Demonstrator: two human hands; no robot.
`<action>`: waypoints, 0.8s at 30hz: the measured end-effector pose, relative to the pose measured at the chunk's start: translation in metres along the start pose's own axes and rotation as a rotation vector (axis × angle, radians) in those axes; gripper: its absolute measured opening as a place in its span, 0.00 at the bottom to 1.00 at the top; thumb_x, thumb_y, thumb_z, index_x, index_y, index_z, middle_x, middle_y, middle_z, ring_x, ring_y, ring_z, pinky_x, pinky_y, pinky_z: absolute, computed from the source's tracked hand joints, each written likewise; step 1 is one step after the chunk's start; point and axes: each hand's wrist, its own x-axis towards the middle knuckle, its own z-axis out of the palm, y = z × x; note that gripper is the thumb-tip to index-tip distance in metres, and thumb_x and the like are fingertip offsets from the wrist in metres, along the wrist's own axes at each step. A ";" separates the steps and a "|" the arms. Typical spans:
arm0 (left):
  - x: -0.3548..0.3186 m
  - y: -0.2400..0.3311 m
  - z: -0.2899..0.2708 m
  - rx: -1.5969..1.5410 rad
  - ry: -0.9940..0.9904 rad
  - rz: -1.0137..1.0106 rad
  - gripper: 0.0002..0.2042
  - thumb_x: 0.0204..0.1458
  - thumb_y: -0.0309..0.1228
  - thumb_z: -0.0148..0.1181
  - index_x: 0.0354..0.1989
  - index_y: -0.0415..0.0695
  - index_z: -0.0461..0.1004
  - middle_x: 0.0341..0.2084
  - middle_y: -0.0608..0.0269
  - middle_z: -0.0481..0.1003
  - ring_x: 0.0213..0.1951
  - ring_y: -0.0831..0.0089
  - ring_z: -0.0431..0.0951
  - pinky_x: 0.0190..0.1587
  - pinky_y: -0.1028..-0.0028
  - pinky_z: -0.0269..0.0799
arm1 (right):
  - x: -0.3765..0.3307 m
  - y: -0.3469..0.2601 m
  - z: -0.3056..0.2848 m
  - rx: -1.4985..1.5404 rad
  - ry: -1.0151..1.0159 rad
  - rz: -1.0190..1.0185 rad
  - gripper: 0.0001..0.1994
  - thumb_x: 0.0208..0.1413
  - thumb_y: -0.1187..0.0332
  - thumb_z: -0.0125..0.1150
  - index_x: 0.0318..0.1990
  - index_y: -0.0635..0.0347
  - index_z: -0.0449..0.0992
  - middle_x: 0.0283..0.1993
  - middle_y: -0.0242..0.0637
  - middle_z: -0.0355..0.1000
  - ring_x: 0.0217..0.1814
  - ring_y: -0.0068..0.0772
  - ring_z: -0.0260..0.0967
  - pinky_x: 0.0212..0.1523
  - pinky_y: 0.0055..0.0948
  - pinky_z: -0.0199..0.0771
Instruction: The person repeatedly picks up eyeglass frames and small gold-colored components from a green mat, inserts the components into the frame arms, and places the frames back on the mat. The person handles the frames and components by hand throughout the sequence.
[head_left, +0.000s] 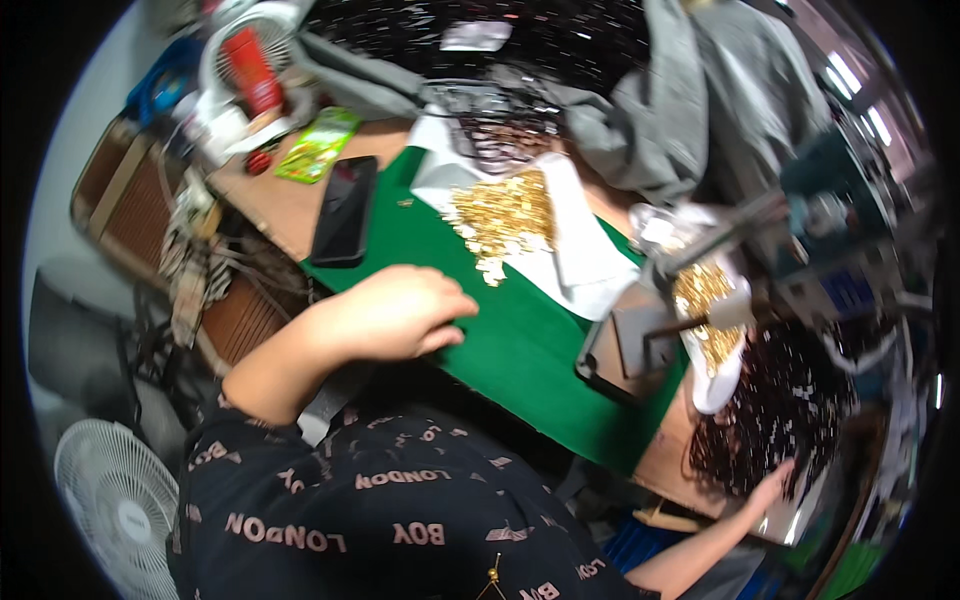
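Observation:
My left hand (395, 312) rests on the near edge of a green mat (520, 340), fingers curled loosely, nothing visible in it. A heap of small gold metal pieces (503, 218) lies on white paper (585, 262) beyond that hand. My right hand (773, 487) reaches far to the right and down, touching a dark pile of beaded strands (775, 410) at the table's edge; its fingers are partly hidden. A white tray with more gold pieces (712, 330) stands between the two piles, beside a small press-like tool (640, 340).
A black phone (344, 210) lies on the wooden table left of the mat, with a green packet (317, 145) behind it. Grey cloth (670, 100) is heaped at the back. A white fan (120, 500) stands low left. Tangled cables (200, 270) hang off the table's left side.

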 end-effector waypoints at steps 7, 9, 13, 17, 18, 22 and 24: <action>0.000 -0.123 -0.010 0.355 0.237 -0.459 0.08 0.41 0.26 0.60 0.31 0.39 0.73 0.29 0.53 0.73 0.39 0.55 0.72 0.44 0.63 0.68 | -0.077 -0.172 -0.033 0.413 0.244 -0.159 0.16 0.64 0.65 0.43 0.50 0.70 0.70 0.50 0.43 0.70 0.53 0.32 0.67 0.56 0.27 0.64; 0.013 -0.138 -0.010 0.250 0.172 -0.483 0.07 0.41 0.27 0.60 0.29 0.40 0.73 0.29 0.54 0.73 0.39 0.56 0.73 0.43 0.63 0.68 | -0.117 -0.233 -0.028 0.458 0.125 -0.269 0.15 0.64 0.69 0.41 0.50 0.70 0.69 0.49 0.44 0.70 0.52 0.31 0.67 0.56 0.27 0.64; 0.029 -0.143 -0.014 0.101 -0.045 -0.500 0.06 0.42 0.28 0.61 0.26 0.41 0.72 0.27 0.55 0.73 0.36 0.57 0.74 0.39 0.63 0.69 | -0.170 -0.289 -0.001 0.740 -0.095 -0.384 0.14 0.64 0.71 0.38 0.48 0.71 0.68 0.46 0.44 0.69 0.49 0.33 0.67 0.53 0.29 0.64; 0.046 -0.106 -0.005 -0.047 0.083 -0.248 0.07 0.43 0.30 0.60 0.25 0.41 0.70 0.25 0.55 0.72 0.32 0.57 0.74 0.35 0.63 0.69 | -0.215 -0.340 0.020 0.763 -0.454 -0.537 0.10 0.58 0.75 0.45 0.42 0.69 0.71 0.43 0.41 0.69 0.45 0.30 0.65 0.50 0.29 0.64; 0.054 -0.095 0.001 -0.087 0.175 -0.143 0.06 0.44 0.29 0.59 0.25 0.40 0.70 0.25 0.55 0.72 0.31 0.57 0.73 0.36 0.64 0.69 | -0.227 -0.353 0.028 0.835 -0.537 -0.444 0.09 0.53 0.73 0.52 0.39 0.67 0.72 0.40 0.42 0.70 0.46 0.38 0.65 0.51 0.33 0.63; 0.085 -0.088 0.003 -0.138 0.498 -0.003 0.07 0.45 0.25 0.57 0.34 0.41 0.70 0.29 0.55 0.71 0.36 0.55 0.72 0.40 0.62 0.68 | -0.239 -0.378 0.043 0.832 -0.636 -0.692 0.08 0.48 0.78 0.56 0.37 0.66 0.74 0.37 0.41 0.72 0.43 0.41 0.67 0.49 0.34 0.65; 0.102 -0.108 -0.014 0.039 0.800 -0.078 0.07 0.45 0.25 0.56 0.34 0.41 0.71 0.30 0.54 0.72 0.37 0.55 0.72 0.41 0.61 0.68 | -0.239 -0.382 0.044 0.838 -0.632 -0.658 0.07 0.47 0.79 0.56 0.36 0.66 0.74 0.37 0.40 0.72 0.43 0.40 0.67 0.48 0.33 0.65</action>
